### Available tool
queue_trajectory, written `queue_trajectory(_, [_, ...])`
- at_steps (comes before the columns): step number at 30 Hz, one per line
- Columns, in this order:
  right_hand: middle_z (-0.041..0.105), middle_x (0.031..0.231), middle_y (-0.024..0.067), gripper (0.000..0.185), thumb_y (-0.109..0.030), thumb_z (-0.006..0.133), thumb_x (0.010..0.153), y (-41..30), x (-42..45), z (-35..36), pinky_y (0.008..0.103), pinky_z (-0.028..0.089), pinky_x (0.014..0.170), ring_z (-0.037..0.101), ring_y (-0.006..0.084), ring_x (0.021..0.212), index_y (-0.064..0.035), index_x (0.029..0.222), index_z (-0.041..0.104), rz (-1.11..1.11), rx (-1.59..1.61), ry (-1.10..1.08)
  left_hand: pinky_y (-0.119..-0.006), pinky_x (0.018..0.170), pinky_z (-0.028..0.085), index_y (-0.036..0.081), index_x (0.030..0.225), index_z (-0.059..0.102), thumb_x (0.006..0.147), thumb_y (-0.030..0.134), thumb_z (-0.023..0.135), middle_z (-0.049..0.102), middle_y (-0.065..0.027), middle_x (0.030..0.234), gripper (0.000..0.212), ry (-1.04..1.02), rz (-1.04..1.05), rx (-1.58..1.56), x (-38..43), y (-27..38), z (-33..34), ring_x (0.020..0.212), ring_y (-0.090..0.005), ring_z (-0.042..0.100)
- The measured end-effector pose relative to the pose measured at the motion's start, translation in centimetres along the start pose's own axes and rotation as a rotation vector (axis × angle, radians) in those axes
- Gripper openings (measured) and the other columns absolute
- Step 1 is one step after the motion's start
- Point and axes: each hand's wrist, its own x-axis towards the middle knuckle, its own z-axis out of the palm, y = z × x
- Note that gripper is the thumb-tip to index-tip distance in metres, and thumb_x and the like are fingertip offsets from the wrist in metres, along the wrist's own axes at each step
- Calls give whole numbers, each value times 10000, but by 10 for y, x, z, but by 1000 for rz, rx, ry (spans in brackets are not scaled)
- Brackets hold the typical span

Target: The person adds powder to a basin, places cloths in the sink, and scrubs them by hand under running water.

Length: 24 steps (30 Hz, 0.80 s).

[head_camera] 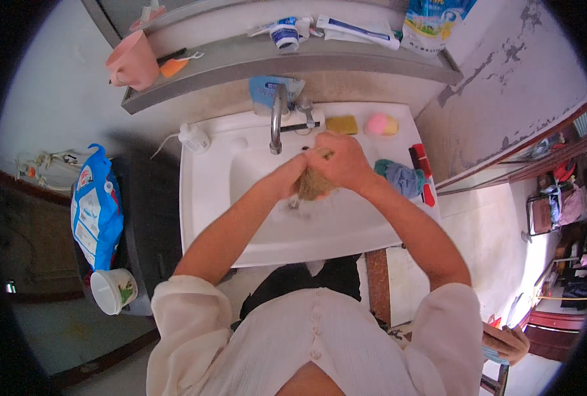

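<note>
Over the white washbasin (254, 247), my left hand (293, 175) and my right hand (340, 158) are together, both gripping a brownish-green cloth (314, 185) that hangs down between them. What kind of cloth it is cannot be told. The curved metal faucet (276, 119) stands just left of and behind my hands. Behind my right hand, a yellow-green sponge (341, 124) and a pink and yellow soap (382, 124) lie on the basin's back rim. A bunched blue-grey and green cloth (400, 178) rests on the right rim.
A grey shelf (293, 62) above the basin holds a pink cup (134, 62), an orange comb-like item and toothpaste tubes (360, 33). A white bottle (194, 138) is on the left rim. Further left are a blue bag (98, 208) and a white tub (114, 291). Red items (421, 161) lie at right.
</note>
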Motion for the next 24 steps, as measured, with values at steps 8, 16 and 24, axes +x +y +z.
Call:
queue_trajectory(8, [594,844,63,208,-274,557,818,78,-68,55,349,478,727,594,210,781,-82,895,568,1278,1407,450,-279,717,476,52,1092,542,802,153,598,592,-66,879,312,331,501,43,16,-56,-24,821,-167,576])
queue_trajectory(16, [571,826,26,124,-227,559,820,53,-109,114,324,459,765,561,193,804,-105,803,557,439,882,60,-284,760,441,41,745,537,692,89,648,591,-62,836,132,263,1044,908,0,-75,19,775,-180,555])
queue_trajectory(24, [504,656,63,248,-205,574,798,-11,-26,39,326,414,538,483,142,572,-5,681,486,737,536,290,-235,568,402,62,661,497,777,80,590,519,-3,723,149,676,765,-317,15,-56,21,648,-67,459])
